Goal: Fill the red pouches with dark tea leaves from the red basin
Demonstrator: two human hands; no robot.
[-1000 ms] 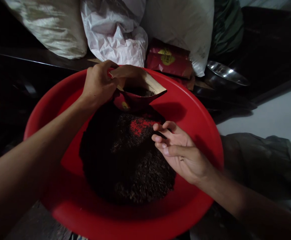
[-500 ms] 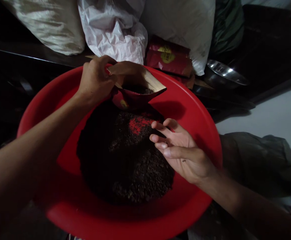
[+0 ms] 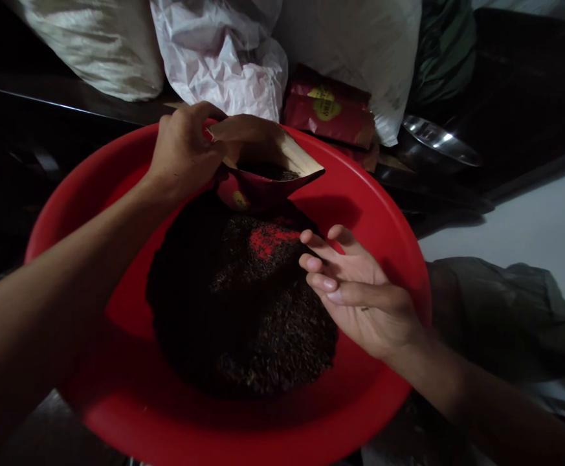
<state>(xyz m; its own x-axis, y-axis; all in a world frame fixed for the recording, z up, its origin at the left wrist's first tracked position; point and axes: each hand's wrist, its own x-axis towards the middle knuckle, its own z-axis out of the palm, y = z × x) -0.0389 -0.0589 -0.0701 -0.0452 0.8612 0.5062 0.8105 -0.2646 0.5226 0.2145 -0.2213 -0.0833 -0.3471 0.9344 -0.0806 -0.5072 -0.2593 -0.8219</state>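
1. From where I stand, the red basin (image 3: 214, 437) holds a broad heap of dark, loose leaf-like bits (image 3: 282, 353).
2. The left hand (image 3: 185, 152), at the basin's far left rim, pinches the edge of an open dark-red bag (image 3: 267, 189).
3. That bag sits mouth-up inside the basin's far side, dark bits showing within; I can't tell whether its base touches the heap.
4. The right hand (image 3: 369, 301) hovers over the basin's right side, palm up, fingers loosely curled, a fleck on the palm.
5. Beyond the basin's far rim lies a red packet (image 3: 331, 113).
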